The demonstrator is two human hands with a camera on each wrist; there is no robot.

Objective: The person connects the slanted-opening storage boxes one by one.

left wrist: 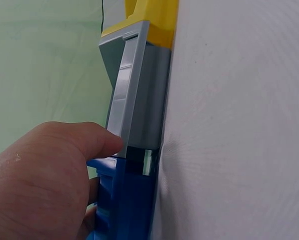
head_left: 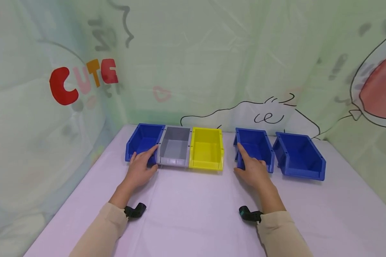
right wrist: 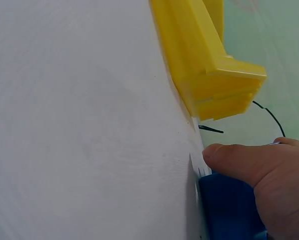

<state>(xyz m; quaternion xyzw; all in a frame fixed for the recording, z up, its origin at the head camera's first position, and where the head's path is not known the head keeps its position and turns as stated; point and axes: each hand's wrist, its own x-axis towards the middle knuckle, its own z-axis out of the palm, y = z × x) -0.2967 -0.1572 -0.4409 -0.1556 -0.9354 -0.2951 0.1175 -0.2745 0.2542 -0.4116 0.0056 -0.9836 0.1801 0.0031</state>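
Five storage bins line the far side of the table. My left hand (head_left: 139,169) is at the front of the far-left blue bin (head_left: 149,132). Its index fingertip touches the rim beside the grey bin (head_left: 175,146); its thumb lies at their shared front corner, and the other fingers are partly hidden. A yellow bin (head_left: 207,148) stands against the grey one. Past a gap, my right hand (head_left: 252,171) rests at the left wall of another blue bin (head_left: 252,137), index finger straight along the rim, thumb extended outside the front corner. Its remaining fingers are mostly hidden.
A further blue bin (head_left: 299,155) sits at the far right, turned slightly. Behind the bins hangs a printed cloth (head_left: 218,64), and another cloth side closes in the left. A pale sheet (head_left: 193,214) covers the table. Black devices are strapped to both wrists.
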